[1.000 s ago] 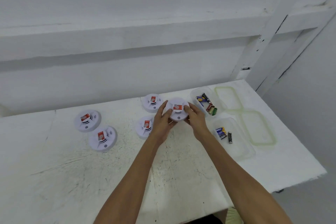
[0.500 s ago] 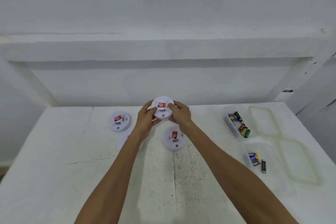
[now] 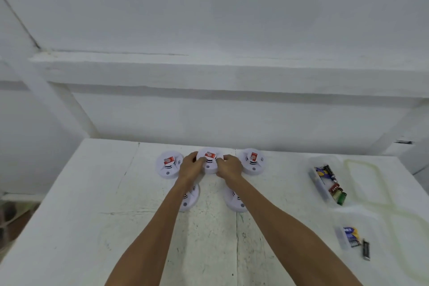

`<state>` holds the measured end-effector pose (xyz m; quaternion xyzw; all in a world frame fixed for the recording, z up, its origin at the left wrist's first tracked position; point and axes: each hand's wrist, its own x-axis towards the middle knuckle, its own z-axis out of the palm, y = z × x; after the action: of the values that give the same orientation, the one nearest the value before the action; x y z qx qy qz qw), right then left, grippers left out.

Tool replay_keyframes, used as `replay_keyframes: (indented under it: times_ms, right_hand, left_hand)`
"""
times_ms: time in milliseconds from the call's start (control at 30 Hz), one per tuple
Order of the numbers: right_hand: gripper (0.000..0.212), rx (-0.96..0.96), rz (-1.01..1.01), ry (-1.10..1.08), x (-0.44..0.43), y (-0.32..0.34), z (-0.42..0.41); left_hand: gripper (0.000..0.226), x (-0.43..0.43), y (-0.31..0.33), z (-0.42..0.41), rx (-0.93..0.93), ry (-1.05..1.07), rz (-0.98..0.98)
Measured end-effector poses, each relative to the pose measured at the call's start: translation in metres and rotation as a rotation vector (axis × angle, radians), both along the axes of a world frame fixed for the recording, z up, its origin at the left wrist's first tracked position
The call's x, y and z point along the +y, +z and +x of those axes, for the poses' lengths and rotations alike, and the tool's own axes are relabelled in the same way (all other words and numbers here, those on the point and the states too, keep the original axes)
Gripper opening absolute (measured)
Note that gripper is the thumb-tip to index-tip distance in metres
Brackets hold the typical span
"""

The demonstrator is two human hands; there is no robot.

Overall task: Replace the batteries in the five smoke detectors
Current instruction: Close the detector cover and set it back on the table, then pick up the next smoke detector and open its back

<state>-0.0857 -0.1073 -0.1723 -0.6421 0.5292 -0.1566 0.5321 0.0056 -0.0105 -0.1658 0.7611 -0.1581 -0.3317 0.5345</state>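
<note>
At scuffed white table (image 3: pixel 92 227) by white wall (image 3: pixel 209 18), left hand (image 3: pixel 191 167), right hand (image 3: pixel 229 167) grip middle detector (image 3: pixel 210 158)

Bright, even, soft light; faint shadows; slight blur; edges bend wide-angle.

Smoke detectors, five, round, white, face up. Far row of three, red-labelled: left detector (image 3: pixel 169 165); middle detector (image 3: pixel 210 165), gripped by left hand (image 3: pixel 191 167) and right hand (image 3: pixel 229 168); right detector (image 3: pixel 253 162). Near row, partly hidden by forearms: near-left detector (image 3: pixel 191 199), near-right detector (image 3: pixel 233 204). Batteries: mixed batch (image 3: pixel 332 183) far right; blue pack (image 3: pixel 350 235) and black battery (image 3: pixel 366 249) near right.
</note>
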Motion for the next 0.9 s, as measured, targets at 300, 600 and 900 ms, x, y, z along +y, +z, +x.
replay_keyframes:
  times_ms: [300,600,900]
  right_hand:
    - [0.031,0.212,-0.134,0.173,0.002,0.01,-0.003]
    - [0.032,0.275,-0.501,0.23,-0.024,0.05,-0.034]
    - [0.066,0.534,-0.615,0.239,-0.061,0.033,-0.087]
  left_hand:
    - [0.019,-0.012,-0.005,-0.002,-0.195,-0.044,0.195]
    - [0.046,-0.038,0.013,-0.023,-0.423,-0.098,0.214]
    - [0.051,-0.067,0.012,-0.051,-0.477,-0.324,0.197]
